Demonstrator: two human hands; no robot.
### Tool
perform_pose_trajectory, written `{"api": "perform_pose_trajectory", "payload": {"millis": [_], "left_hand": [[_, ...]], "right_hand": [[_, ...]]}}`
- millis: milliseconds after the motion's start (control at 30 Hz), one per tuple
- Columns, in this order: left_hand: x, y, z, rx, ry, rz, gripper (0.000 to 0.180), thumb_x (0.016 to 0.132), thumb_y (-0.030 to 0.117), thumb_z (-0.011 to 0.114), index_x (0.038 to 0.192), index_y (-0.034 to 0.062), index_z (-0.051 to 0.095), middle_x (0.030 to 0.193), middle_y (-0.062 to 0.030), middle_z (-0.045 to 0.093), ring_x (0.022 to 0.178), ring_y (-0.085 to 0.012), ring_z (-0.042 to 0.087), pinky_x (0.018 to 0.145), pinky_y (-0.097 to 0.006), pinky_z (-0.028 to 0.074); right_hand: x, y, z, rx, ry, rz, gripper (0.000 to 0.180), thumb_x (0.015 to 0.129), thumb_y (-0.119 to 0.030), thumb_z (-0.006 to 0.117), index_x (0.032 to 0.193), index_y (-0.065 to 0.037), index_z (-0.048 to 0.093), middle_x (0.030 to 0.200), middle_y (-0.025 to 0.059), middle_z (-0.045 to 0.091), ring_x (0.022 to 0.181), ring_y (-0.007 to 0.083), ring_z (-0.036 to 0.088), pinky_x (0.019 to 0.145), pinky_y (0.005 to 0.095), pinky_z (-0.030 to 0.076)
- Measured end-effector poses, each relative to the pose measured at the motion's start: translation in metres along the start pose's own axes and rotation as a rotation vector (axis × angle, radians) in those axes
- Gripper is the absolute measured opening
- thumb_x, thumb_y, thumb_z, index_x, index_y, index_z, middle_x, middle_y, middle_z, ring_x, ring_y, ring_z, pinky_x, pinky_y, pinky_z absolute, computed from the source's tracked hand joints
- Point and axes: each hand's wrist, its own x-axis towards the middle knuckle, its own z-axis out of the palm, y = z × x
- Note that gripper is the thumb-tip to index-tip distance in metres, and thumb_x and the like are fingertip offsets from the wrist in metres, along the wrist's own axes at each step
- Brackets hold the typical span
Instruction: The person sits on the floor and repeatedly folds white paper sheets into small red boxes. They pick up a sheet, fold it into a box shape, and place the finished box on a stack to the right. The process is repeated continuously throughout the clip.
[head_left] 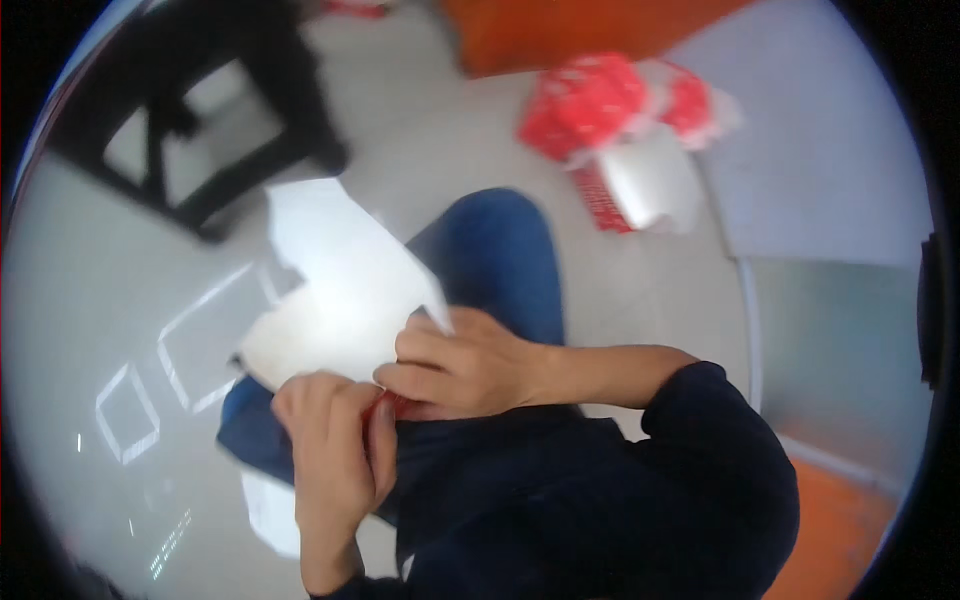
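A large white paper sheet (350, 265) with an uneven outline spreads over my lap. Its lower left part looks cream-coloured. My left hand (335, 430) pinches the near edge of this sheet, thumb toward the right. Close beside it, my right hand (465, 365) is closed on the same edge with bent fingers. A strip of red material (385, 405) shows between the two hands; whether it is the sheet's other face I cannot tell. Both sets of fingertips are partly hidden.
My blue-trousered knee (500, 250) is raised beyond the sheet. Blurred red-and-white patterned bundles (590, 105) and a white piece with a red side (650, 180) lie on the floor. A black frame (250, 90) stands far left, and a white sheet (270, 515) lies near left.
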Motion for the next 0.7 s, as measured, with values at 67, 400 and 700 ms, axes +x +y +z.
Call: {"api": "perform_pose_trajectory", "payload": {"millis": [67, 400, 700], "left_hand": [[0.003, 0.011, 0.004, 0.004, 0.092, 0.01, 0.047, 0.084, 0.024, 0.072, 0.122, 0.0009, 0.058, 0.119, -0.0191, 0.054, 0.115, -0.0384, 0.049, 0.105, -0.051, 0.033], [0.0, -0.021, 0.005, 0.127, 0.227, -0.174, 0.054, 0.093, 0.019, 0.064, 0.143, 0.0028, 0.049, 0.151, -0.0223, 0.038, 0.143, -0.0417, 0.034, 0.117, -0.052, 0.029], [-0.125, -0.112, -0.022, 0.474, 0.625, -0.58, 0.044, 0.1, 0.018, 0.057, 0.139, 0.0008, 0.051, 0.144, -0.0209, 0.049, 0.136, -0.0334, 0.047, 0.115, -0.05, 0.031]], "right_hand": [[-0.028, 0.01, -0.029, -0.146, 0.045, 0.065, 0.05, 0.073, -0.031, 0.087, 0.111, -0.009, 0.064, 0.097, 0.0074, 0.059, 0.081, 0.0276, 0.062, 0.062, 0.0384, 0.046], [-0.356, 0.118, -0.205, -0.968, 0.199, 0.578, 0.066, 0.07, -0.008, 0.089, 0.125, -0.006, 0.054, 0.109, 0.017, 0.064, 0.097, 0.0342, 0.065, 0.082, 0.0419, 0.054], [-0.356, 0.18, -0.169, -0.805, 0.121, 1.087, 0.062, 0.084, -0.013, 0.074, 0.141, -0.005, 0.051, 0.132, 0.0165, 0.056, 0.121, 0.0375, 0.055, 0.102, 0.0446, 0.047]]}}
